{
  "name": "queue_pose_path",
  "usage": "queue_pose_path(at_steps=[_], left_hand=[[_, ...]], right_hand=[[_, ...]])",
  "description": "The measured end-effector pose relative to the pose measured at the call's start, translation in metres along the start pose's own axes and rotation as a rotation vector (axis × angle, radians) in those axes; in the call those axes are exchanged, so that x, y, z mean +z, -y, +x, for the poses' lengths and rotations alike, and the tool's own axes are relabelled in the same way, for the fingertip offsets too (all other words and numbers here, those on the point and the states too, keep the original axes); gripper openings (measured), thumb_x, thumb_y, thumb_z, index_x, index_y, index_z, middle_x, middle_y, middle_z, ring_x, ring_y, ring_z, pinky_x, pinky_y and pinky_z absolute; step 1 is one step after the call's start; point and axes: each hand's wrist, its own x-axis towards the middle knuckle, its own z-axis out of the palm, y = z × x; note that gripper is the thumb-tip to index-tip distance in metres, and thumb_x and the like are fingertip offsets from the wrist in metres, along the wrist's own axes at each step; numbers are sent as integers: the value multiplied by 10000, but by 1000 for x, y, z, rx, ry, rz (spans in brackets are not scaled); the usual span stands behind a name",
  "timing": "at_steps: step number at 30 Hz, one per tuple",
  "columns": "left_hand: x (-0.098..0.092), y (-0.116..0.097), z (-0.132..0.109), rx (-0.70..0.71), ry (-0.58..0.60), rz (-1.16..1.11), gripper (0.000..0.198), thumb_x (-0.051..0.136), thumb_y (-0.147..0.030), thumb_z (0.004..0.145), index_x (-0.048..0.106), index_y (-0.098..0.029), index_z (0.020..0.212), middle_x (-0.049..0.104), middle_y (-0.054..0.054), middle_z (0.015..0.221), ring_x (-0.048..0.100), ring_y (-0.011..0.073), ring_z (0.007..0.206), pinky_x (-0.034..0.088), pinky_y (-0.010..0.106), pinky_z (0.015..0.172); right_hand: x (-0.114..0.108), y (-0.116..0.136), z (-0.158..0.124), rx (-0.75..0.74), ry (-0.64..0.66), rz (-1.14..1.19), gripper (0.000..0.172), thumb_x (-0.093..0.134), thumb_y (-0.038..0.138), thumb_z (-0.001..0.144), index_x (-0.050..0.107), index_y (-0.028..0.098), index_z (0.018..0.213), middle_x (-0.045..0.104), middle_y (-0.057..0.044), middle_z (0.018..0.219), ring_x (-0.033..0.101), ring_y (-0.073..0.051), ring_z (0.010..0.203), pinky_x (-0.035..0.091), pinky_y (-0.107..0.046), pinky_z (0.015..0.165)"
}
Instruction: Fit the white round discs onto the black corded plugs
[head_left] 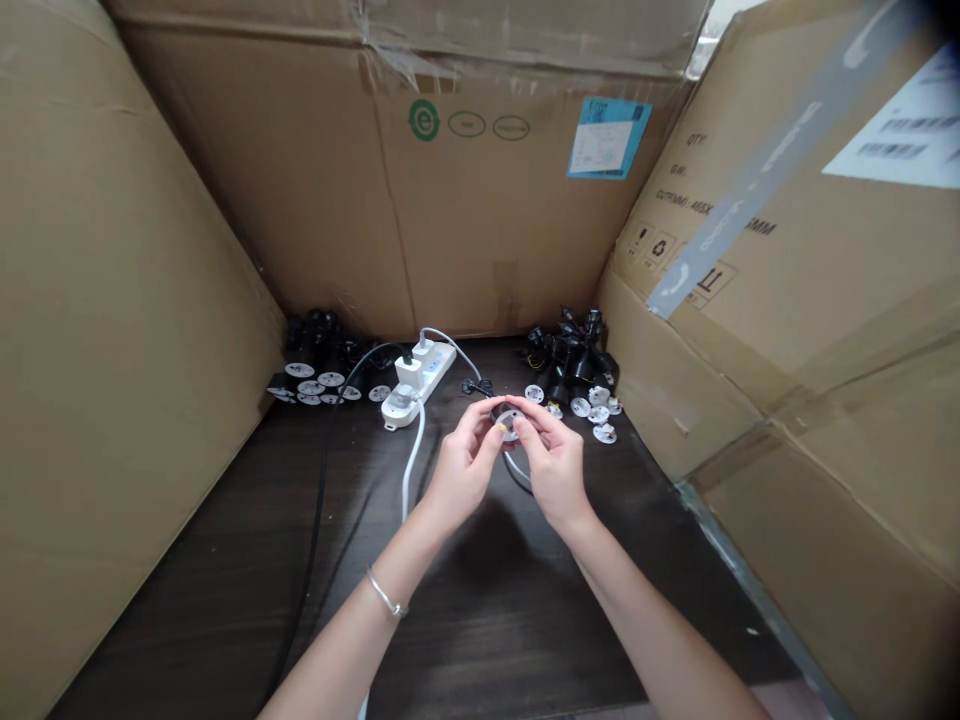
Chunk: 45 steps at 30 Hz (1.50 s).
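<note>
Between my two hands, above the dark table, is a small round black part with a pale disc face (509,427). My left hand (470,455) grips its left side, thumb on the disc by a small yellow spot. On the other side my right hand (553,458) holds it too, its thumb pressed against the disc and its fingers curled behind. Both hands are closed on the same part, and the fingers hide much of its back. Just beyond them a thin black cable bundle (477,387) lies on the table.
A white power strip (439,368) with plugs and cables stands left of centre. Black parts with white discs (311,388) are heaped at the back left, and similar black parts (574,365) at the back right. Cardboard walls (450,230) enclose the dark table (480,600).
</note>
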Motion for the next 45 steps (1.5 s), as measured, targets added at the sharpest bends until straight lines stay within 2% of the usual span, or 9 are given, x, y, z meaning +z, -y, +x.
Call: queue_pose_path(at_steps=[8,12,15,22,27,33,37,41,45], left_hand=[[1,-1,-1,15,-82,16,293,586,-242,771,595,-182,1058,630,80,1025,598,182,907,490,226,726],[-2,1,-1,55,-74,146,305,553,-258,797,576,-182,1091,632,67,954,604,158,806,495,228,709],[-4,6,-1,104,-52,235,323,523,-267,817,538,-180,1128,624,58,927,599,144,769,505,239,706],[-8,17,1,96,0,291,334,455,-302,858,481,-185,1169,600,55,910,594,138,755,535,286,715],[-7,14,2,69,68,206,398,475,-298,848,446,-201,1233,565,89,1147,578,192,965,521,309,785],[-8,12,1,85,68,237,444,490,-232,830,437,-205,1271,498,88,1279,544,214,1062,487,323,859],[-10,15,-1,67,80,295,475,522,-257,814,445,-193,1278,537,96,1229,585,203,958,496,322,817],[-5,15,-4,55,62,240,469,539,-250,802,457,-182,1259,626,69,1006,602,165,809,507,289,731],[-2,12,-4,33,75,183,438,565,-239,785,481,-185,1211,611,44,894,574,138,742,494,266,692]], right_hand=[[1,-1,2,44,102,57,268,544,290,808,615,226,1058,652,-36,1089,619,-187,968,540,-306,780],[3,-4,2,19,111,21,314,497,293,840,582,243,1139,571,-30,1232,530,-189,1128,495,-304,880],[3,-4,1,13,143,21,304,490,287,841,600,237,1120,592,-31,1204,542,-193,1113,498,-307,873],[4,-5,-1,39,-26,7,245,555,285,790,677,218,991,672,-35,1055,628,-203,944,529,-320,782],[5,-8,1,-14,-30,-17,261,538,303,810,659,218,1025,652,-41,1093,589,-195,1022,479,-324,877],[2,-8,3,30,71,56,330,493,351,839,575,236,1138,585,-55,1207,571,-199,1057,522,-292,767],[1,-7,1,15,123,5,343,449,341,866,549,247,1180,578,-47,1223,545,-194,1099,501,-309,827],[1,-5,-3,-93,9,-139,279,477,311,853,630,236,1075,634,-50,1122,590,-194,1001,481,-335,853],[0,-3,-1,-82,7,-137,254,503,320,835,658,248,1023,651,-44,1043,607,-179,872,506,-295,706]])
